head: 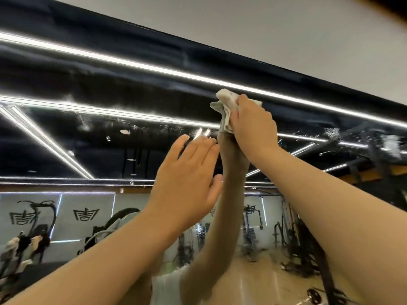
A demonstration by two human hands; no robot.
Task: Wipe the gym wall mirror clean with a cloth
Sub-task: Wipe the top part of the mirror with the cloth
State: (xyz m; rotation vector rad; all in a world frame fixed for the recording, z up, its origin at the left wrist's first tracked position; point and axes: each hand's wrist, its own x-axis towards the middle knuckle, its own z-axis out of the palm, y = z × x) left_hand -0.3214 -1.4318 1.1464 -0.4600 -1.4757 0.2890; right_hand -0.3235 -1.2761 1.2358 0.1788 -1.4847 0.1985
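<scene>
Currently the right hand (pixel 253 126) grips the bunched cloth (pixel 224 102) against the mirror (pixel 110 84) nr its top edge, while the left hand (pixel 187 172), open w/ straight fingers at the glass, could smear prints & the stretched reach may leave streaks.

Much of the crumpled white cloth (pixel 228 106) is hidden behind the right hand (pixel 253 126) that grips it; only the back of that hand shows, its palm side out of sight. Whether the flat left hand (pixel 187 172) touches the large dark wall mirror (pixel 99 137) cannot be told. Both forearms are cut off, the left at the bottom left corner, the right by the right and bottom edges. The mirror runs past the left and right edges. In its reflection the person's head is mostly covered by the left forearm, and the gym machines (pixel 251 216) are too small and blurred to name. A dark blur (pixel 394 5) fills the top right corner
</scene>
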